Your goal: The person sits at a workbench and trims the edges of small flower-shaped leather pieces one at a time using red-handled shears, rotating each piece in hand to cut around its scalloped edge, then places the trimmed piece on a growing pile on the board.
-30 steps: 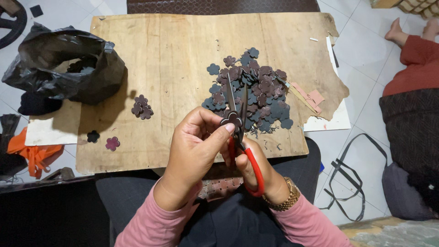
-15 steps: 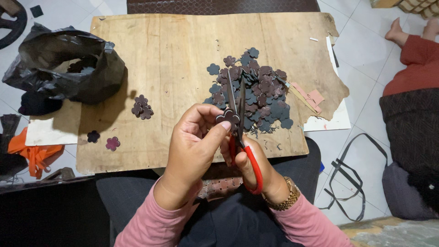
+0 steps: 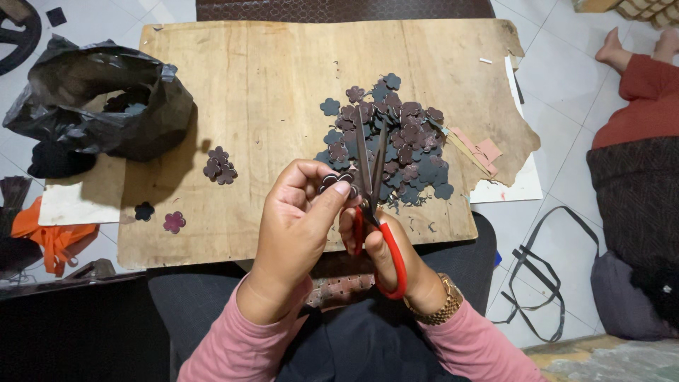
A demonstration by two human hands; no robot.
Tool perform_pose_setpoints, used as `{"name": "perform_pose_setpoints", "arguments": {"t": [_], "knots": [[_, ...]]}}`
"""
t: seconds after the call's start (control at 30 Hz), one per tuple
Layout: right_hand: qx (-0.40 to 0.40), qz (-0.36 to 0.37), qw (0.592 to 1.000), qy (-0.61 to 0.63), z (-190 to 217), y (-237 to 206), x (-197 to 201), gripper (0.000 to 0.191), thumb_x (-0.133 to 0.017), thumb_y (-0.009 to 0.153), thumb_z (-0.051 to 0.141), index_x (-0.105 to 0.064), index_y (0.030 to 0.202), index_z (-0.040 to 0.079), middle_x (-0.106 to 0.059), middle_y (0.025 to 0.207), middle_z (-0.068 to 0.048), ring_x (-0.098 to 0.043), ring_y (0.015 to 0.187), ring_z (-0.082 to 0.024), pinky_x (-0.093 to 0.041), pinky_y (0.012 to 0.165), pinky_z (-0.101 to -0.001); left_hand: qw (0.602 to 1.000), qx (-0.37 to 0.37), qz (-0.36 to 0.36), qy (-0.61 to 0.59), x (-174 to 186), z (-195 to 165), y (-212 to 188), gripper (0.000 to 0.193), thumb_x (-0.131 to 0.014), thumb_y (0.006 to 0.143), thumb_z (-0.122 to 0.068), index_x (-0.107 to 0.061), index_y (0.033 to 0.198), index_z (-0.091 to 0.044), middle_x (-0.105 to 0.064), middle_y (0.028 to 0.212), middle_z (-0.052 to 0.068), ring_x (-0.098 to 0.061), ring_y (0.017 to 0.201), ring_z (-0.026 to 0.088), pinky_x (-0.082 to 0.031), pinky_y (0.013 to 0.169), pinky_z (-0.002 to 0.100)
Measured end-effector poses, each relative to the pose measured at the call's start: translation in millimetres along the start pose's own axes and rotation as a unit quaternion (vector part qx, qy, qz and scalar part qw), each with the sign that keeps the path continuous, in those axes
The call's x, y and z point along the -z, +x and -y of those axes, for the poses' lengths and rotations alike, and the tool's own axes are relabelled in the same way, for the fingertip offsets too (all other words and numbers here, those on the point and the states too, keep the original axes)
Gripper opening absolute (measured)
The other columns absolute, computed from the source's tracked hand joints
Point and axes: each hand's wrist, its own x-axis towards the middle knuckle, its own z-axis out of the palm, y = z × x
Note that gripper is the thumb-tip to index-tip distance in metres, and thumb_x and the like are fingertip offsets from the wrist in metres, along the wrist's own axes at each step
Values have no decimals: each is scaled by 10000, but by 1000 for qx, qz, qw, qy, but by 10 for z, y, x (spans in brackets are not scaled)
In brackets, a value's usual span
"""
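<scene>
Scissors (image 3: pixel 373 185) blades have opened wider; left hand (image 3: pixel 300 212) pinches a flower cutout (image 3: pixel 332 181), right hand (image 3: pixel 385 247) grips the handles, large finished pile (image 3: pixel 396 141) beyond, trimming ongoing

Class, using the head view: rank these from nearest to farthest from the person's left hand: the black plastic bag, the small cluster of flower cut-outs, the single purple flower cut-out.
Measured from the left hand:
1. Small cluster of flower cut-outs, up and to its left on the board.
2. Single purple flower cut-out, farther left, near the board's front edge.
3. Black plastic bag, far left corner.

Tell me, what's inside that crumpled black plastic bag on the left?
Through the open mouth of the black bag a few dark flower-shaped pieces show. The folded plastic hides whatever lies deeper inside.
</scene>
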Motion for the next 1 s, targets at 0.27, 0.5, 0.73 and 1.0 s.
{"name": "perform_pose_setpoints", "arguments": {"t": [0.27,0.5,0.73,1.0], "knots": [[0,-8,1000,11,-60,-33,27,824,-511,929,815,-583,1095,11,-531,855,-5,-478,776,-103,-412,686,-247,1000,-16,8,20,-14,5,-9,91,-672,986,-9,-603,1044,-18,-673,891,29,-623,764,55,-520,698,206],[2,7,1000,15,-66,-8,3,765,-562,955,721,-538,1238,10,-529,925,8,-477,807,-93,-426,708,-242,1000,-9,-2,19,-14,7,3,111,-666,965,-11,-603,1054,-25,-694,901,29,-655,793,57,-542,714,203],[7,16,1000,13,-99,-27,13,670,-583,1006,671,-559,1141,15,-529,971,14,-475,878,-92,-441,776,-246,1000,-5,5,13,4,33,1,104,-683,977,-15,-602,1041,-26,-650,851,-2,-595,693,37,-493,612,192],[9,15,1000,10,-122,-26,14,638,-577,1009,652,-551,1124,25,-512,950,16,-461,857,-91,-432,760,-247,1000,-6,7,12,1,40,1,111,-693,972,-24,-604,1037,-27,-645,823,-5,-581,685,33,-471,606,185]]}}
